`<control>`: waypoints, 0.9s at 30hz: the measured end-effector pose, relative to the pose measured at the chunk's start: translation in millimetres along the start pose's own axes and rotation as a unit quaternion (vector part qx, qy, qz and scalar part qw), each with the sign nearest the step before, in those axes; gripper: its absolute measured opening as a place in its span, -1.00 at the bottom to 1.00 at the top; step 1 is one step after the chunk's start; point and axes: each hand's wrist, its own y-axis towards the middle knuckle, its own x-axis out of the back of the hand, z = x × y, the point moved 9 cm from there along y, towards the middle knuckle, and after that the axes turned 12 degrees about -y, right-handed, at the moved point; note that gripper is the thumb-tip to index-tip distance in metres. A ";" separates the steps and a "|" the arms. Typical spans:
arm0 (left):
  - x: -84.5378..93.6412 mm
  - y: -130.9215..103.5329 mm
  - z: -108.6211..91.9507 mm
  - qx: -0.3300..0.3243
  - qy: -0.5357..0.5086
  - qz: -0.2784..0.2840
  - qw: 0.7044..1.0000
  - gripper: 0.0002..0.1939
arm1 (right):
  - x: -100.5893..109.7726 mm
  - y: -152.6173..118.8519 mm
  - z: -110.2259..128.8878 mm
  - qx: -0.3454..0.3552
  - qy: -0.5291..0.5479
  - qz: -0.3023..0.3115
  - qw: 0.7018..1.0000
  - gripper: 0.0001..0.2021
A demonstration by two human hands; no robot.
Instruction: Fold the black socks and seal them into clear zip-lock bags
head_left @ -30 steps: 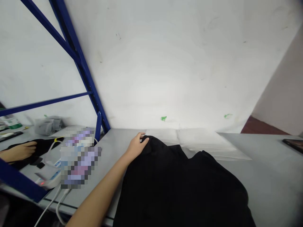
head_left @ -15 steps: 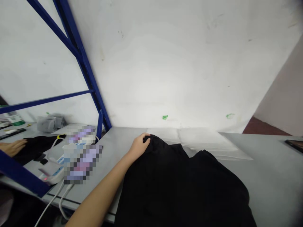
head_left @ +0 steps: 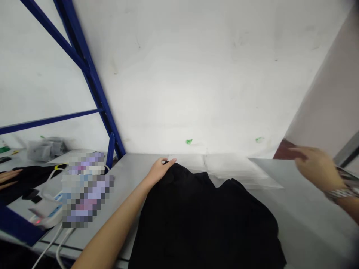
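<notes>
A black garment lies spread over the grey table. At its upper left corner my left hand grips the cloth between thumb and fingers. Off to the right, above the table, is my right hand, with a metal watch band on the wrist; motion smears its fingers, and whether they hold anything cannot be made out. Flat white sheets or bags rest behind the garment, against the wall.
On the left stands a blue metal frame. Beyond it are a white power strip with cables, grey wrapped items, and another person's hand on black cloth. A dark object touches the right edge.
My right hand has come into view at the right. The view has shifted slightly, so most things appear further left. My left hand keeps its place on the garment's corner.
</notes>
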 end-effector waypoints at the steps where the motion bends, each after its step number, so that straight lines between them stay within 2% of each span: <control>1: -3.4 3.5 0.8 0.010 0.008 0.006 1.000 -0.55 | -8.8 -1.2 25.6 0.037 -0.001 0.019 0.999 -0.62; 4: -14.3 11.0 -6.4 0.018 0.012 0.035 0.999 -0.74 | -32.3 -26.1 129.3 0.181 0.055 0.108 0.976 -0.60; 5: -15.3 11.4 -13.5 0.011 0.005 0.041 0.999 -0.78 | -38.1 -40.0 160.2 0.207 0.084 0.153 0.963 -0.57; 7: -9.9 7.8 -34.5 -0.020 -0.021 0.038 0.999 -0.83 | -49.3 -70.1 203.1 0.218 0.109 0.256 0.935 -0.45; 8: -3.8 3.7 -47.2 -0.040 -0.036 0.031 0.998 -0.84 | -52.7 -84.1 216.2 0.224 0.104 0.295 0.923 -0.36; 10: 12.8 -8.4 -72.9 -0.079 -0.066 0.017 0.995 -0.78 | -56.0 -102.2 225.1 0.224 0.085 0.337 0.910 -0.21; 11: 22.4 -15.7 -85.5 -0.098 -0.081 0.011 0.992 -0.75 | -56.3 -105.5 223.5 0.217 0.082 0.344 0.910 -0.20; 13: 43.9 -31.6 -110.8 -0.149 -0.122 -0.004 0.981 -0.72 | -57.4 -107.8 217.8 0.204 0.110 0.370 0.899 -0.39; 14: 55.3 -39.7 -122.8 -0.178 -0.146 -0.013 0.973 -0.71 | -58.0 -109.0 216.1 0.199 0.143 0.398 0.884 -0.53; 16: 76.8 -54.5 -142.4 -0.230 -0.188 -0.031 0.955 -0.74 | -55.1 -112.1 217.3 0.186 0.232 0.465 0.833 -0.75; 18: 97.3 -66.2 -154.7 -0.262 -0.210 -0.058 0.940 -0.76 | -42.7 -108.6 219.3 0.153 0.326 0.498 0.789 -0.79; 20: 120.4 -77.5 -162.3 -0.295 -0.227 -0.112 0.921 -0.78 | -24.2 -96.8 217.0 0.107 0.400 0.484 0.771 -0.78; 23: 152.6 -95.9 -165.9 -0.350 -0.265 -0.204 0.875 -0.80 | 4.5 -81.2 212.2 0.101 0.434 0.459 0.769 -0.77; 25: 159.4 -99.0 -163.1 -0.353 -0.300 -0.203 0.863 -0.81 | 18.4 -76.2 211.6 0.153 0.397 0.452 0.784 -0.76; 27: 156.7 -95.7 -158.9 -0.336 -0.335 -0.169 0.864 -0.78 | 24.1 -68.5 206.5 0.175 0.354 0.424 0.815 -0.75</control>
